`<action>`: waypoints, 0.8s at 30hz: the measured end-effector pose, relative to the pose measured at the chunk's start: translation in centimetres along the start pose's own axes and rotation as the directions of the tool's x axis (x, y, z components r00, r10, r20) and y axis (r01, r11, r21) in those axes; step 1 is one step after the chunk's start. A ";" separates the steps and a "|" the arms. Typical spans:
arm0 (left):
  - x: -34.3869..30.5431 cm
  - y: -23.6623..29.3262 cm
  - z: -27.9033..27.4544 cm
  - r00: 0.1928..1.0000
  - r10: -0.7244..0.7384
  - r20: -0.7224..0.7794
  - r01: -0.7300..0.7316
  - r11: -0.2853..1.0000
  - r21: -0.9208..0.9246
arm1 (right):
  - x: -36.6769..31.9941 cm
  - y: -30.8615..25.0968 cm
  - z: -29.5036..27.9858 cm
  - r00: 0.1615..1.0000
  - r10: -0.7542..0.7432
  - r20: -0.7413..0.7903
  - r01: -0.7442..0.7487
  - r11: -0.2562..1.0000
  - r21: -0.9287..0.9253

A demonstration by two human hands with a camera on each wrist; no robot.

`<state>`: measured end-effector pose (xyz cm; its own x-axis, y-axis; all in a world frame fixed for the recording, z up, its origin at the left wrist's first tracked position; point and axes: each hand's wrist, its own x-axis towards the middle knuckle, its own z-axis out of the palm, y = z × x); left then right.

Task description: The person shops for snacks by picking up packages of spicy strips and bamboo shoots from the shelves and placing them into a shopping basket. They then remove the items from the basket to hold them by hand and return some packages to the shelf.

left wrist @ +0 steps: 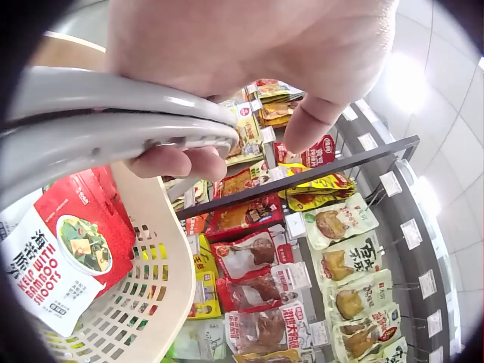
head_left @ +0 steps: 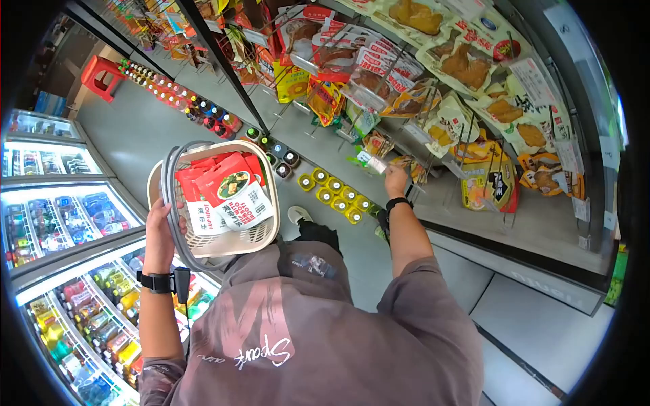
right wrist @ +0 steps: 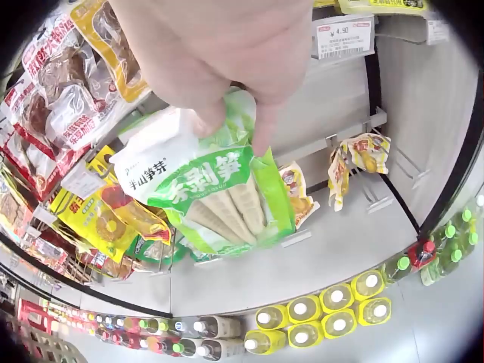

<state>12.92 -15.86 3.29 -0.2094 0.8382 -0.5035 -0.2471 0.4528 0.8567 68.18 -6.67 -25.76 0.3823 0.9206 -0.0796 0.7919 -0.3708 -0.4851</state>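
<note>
My left hand (head_left: 160, 233) has its fingers curled tight round the grey plastic handles (left wrist: 113, 121) of the cream slotted plastic basket (head_left: 233, 242). My right hand (head_left: 396, 181) pinches a green-and-white plastic packet of bamboo shoots (right wrist: 227, 189) by its top, in front of the hanging snack packets (head_left: 467, 64).

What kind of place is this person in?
Probably a convenience store: snack packets hang in rows with price tags, lit coolers hold drinks, the left hand holds a shopping basket, the right hand a green packet.
</note>
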 end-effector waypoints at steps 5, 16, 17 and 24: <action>1.6 0.2 -0.2 0.999 0.010 0.041 -0.012 0.998 0.067 | -1.5 0.9 1.8 0.998 -0.003 -0.064 0.010 0.995 0.101; 3.8 0.8 -3.7 0.997 -0.017 0.074 0.017 1.000 0.000 | -8.6 -5.1 2.4 0.953 -0.270 -0.138 0.294 0.934 0.202; 3.9 0.8 -4.1 0.997 -0.016 0.072 0.017 1.000 -0.005 | -9.0 -6.4 2.0 0.940 -0.314 -0.135 0.336 0.922 0.195; 4.5 0.9 -6.0 0.989 -0.010 0.148 0.016 0.999 -0.039 | -14.5 -19.4 -7.1 0.857 -0.511 -0.065 0.515 0.847 0.131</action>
<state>6.07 -13.54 1.13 -0.0646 0.8693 -0.4900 -0.2872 0.4541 0.8434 50.70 -13.66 -8.99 -0.0460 0.9706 0.2361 0.8054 0.1759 -0.5661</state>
